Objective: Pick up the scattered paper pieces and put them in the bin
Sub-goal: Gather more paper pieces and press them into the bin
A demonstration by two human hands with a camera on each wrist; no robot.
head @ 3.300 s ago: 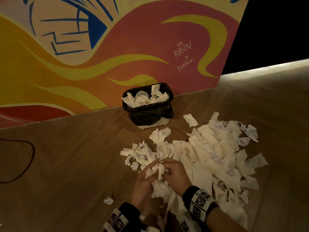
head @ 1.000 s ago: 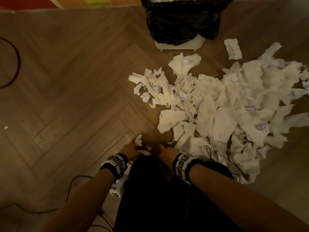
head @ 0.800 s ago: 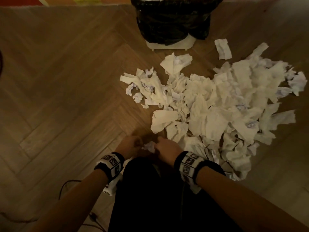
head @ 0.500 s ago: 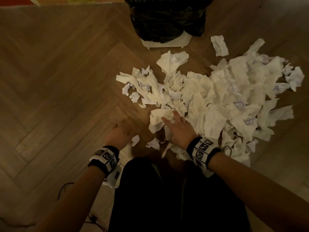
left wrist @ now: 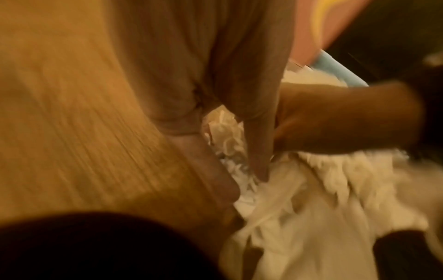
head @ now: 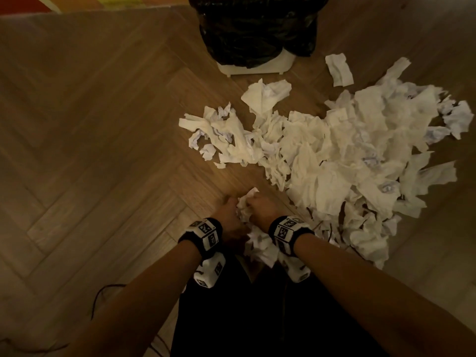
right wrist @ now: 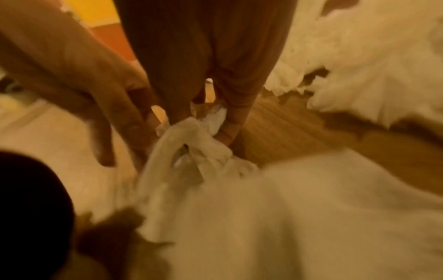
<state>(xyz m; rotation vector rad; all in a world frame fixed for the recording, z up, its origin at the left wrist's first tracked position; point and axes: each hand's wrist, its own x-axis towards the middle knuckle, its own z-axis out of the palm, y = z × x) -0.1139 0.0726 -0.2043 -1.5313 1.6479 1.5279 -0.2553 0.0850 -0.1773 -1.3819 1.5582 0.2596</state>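
Note:
A wide pile of torn white paper pieces (head: 334,155) lies on the wooden floor, right of centre. The bin (head: 257,29), lined with a black bag, stands at the top edge just beyond the pile. Close to my knees, my left hand (head: 233,206) and right hand (head: 253,203) meet around a crumpled wad of paper (head: 243,211); more paper hangs below my wrists. In the left wrist view my fingers (left wrist: 258,151) pinch the wad (left wrist: 311,189). In the right wrist view my fingertips (right wrist: 230,125) grip the paper (right wrist: 196,136), with the left hand (right wrist: 107,94) alongside.
One loose paper piece (head: 338,69) lies right of the bin's white base (head: 257,67). A thin dark cable (head: 95,300) runs over the floor at lower left. The painted wall (head: 77,2) borders the floor at the top. Bare herringbone floor (head: 90,124) fills the left side.
Half a second ago my hands were apart, the right one flat on the pile's near edge. Both have since come together near my knees, holding a wad of paper.

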